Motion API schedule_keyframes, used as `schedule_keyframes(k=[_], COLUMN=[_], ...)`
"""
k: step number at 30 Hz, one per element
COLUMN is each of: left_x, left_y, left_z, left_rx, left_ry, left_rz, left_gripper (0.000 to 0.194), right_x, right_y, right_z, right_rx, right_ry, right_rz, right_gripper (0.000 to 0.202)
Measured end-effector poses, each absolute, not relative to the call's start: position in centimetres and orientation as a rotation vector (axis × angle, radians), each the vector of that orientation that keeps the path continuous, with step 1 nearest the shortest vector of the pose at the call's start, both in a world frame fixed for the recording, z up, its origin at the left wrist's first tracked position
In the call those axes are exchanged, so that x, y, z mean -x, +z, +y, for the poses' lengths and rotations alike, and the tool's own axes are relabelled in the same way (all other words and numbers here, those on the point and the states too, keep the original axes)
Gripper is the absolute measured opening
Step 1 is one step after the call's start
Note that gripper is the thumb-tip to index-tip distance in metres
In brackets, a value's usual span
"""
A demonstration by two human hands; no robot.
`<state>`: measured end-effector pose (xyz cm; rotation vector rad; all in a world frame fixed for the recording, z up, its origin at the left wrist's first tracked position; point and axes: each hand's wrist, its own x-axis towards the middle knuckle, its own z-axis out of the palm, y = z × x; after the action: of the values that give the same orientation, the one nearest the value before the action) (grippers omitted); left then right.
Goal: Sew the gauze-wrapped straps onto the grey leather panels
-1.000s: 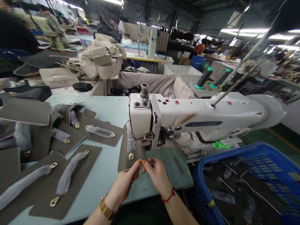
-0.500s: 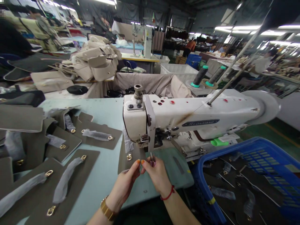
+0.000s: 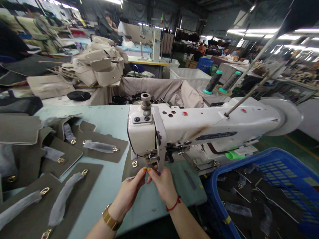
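Note:
Under the head of the white sewing machine lies a grey-brown panel with a gold ring fitting and a plastic-wrapped strap. My left hand is closed, thumb and fingers pinching at the near edge of this panel. Beside it my right hand is closed too, its thumb tip almost touching the left thumb. Small metal thread snips sit in the right palm, mostly hidden now by fingers and the machine's front bar. Any thread between the fingertips is too small to make out.
More grey-brown panels with wrapped straps spread over the pale green table at left. A blue basket holding similar pieces stands right. Beige pieces are heaped behind, and dark thread cones stand behind the machine.
The view has shifted slightly. Both hands stay pinched together by the panel, a little closer under the machine's front bar. The snips, visible earlier in the right hand, are now mostly hidden.

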<state>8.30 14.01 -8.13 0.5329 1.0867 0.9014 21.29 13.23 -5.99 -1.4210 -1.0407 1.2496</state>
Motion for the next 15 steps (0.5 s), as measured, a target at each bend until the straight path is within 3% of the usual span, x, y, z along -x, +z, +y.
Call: schedule_keyframes(k=[15], left_x=[-7.8], left_y=[-8.6], left_z=[16.6], left_rx=[-0.625], left_ry=[0.956], left_rz=[1.027], left_gripper=[0.04], right_x=[-19.8], right_y=[-4.9], right_z=[14.3], right_rx=[1.442], right_ry=[1.108], right_rz=[-0.94], right_gripper=[0.035])
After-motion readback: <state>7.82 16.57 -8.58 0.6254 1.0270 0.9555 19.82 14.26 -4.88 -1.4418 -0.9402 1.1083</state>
